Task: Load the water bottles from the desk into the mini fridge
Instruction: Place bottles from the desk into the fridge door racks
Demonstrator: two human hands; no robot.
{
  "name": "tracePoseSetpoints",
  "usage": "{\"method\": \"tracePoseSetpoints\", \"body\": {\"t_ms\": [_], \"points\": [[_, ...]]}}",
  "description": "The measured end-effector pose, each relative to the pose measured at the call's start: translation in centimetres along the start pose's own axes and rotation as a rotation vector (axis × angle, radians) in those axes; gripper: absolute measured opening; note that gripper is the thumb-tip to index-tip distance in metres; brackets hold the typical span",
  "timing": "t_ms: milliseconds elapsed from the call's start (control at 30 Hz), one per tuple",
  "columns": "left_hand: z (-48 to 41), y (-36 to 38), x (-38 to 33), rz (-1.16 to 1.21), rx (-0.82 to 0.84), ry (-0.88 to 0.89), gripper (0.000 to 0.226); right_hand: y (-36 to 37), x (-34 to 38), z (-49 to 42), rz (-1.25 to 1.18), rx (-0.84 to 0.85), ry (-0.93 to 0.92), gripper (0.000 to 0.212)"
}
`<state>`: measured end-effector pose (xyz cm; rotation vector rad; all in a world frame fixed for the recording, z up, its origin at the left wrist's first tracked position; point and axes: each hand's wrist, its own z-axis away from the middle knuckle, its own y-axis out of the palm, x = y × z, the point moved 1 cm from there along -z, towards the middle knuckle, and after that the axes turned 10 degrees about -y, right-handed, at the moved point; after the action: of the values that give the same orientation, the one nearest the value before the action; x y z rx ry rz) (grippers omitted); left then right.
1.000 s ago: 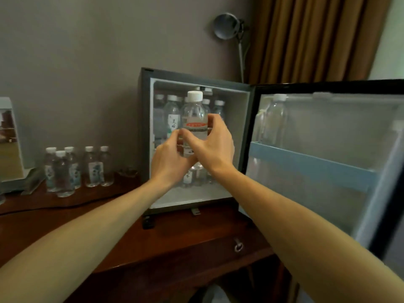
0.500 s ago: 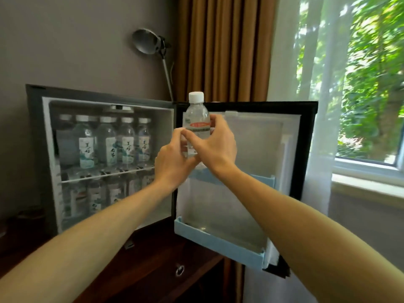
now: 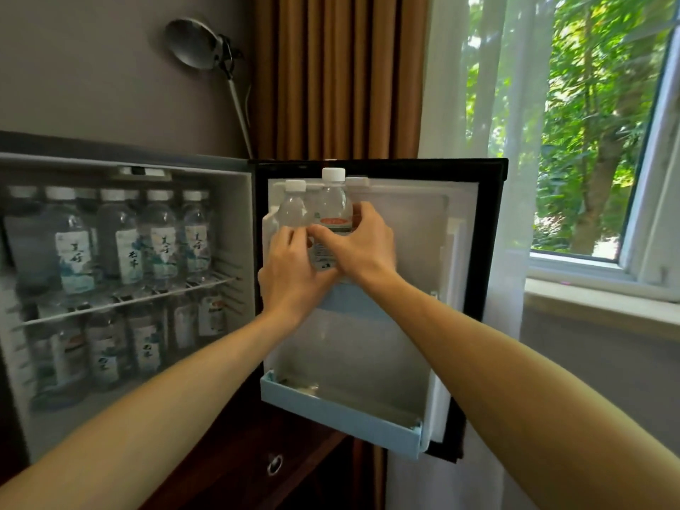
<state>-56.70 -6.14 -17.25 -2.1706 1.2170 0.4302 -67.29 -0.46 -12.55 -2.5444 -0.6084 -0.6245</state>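
Note:
I hold a clear water bottle (image 3: 332,207) with a white cap and a red-banded label upright against the inside of the open fridge door (image 3: 423,274). My left hand (image 3: 294,274) and my right hand (image 3: 362,244) both grip its lower body, above the door's upper pale blue shelf (image 3: 353,303). A second bottle (image 3: 293,206) stands in that shelf just left of it. The mini fridge (image 3: 125,160) on the left is open, with several labelled bottles on its wire rack (image 3: 121,301) and on the floor below.
The door's lower blue shelf (image 3: 342,414) holds nothing. A dark wooden desk (image 3: 257,454) with a drawer pull lies under the fridge. Behind are a grey lamp (image 3: 195,44), brown curtain (image 3: 335,75), sheer curtain and window (image 3: 588,141) at right.
My view has swung right from the fridge interior to the door. Both hands carried the bottle rightward and lowered it beside the bottle standing in the door shelf.

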Motion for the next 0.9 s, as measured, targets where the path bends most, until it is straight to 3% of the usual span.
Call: {"method": "tracePoseSetpoints", "body": {"t_ms": [133,300,467,533,700,900], "points": [[0.8,0.1,0.8,0.039,-0.009,-0.039,0.070,0.6,-0.1,0.2,0.009,0.072,0.015,0.058],[1.2,-0.3,1.1,0.138,0.006,-0.109,0.062,1.3,0.5,0.4,0.115,0.105,0.060,0.080],[1.3,-0.6,1.3,0.166,0.028,-0.133,0.060,0.8,1.4,0.7,0.221,0.094,0.050,0.081],[1.3,-1.0,1.5,0.169,0.030,-0.125,0.056,0.6,1.8,1.1,0.197,0.019,0.002,0.073],[1.4,-3.6,3.3,0.140,-0.024,-0.061,0.032,1.8,3.6,2.6,0.116,-0.172,-0.227,0.029],[2.0,-10.0,9.1,0.062,-0.138,-0.137,0.027,8.2,8.4,4.9,0.003,0.010,-0.429,0.014]]}}
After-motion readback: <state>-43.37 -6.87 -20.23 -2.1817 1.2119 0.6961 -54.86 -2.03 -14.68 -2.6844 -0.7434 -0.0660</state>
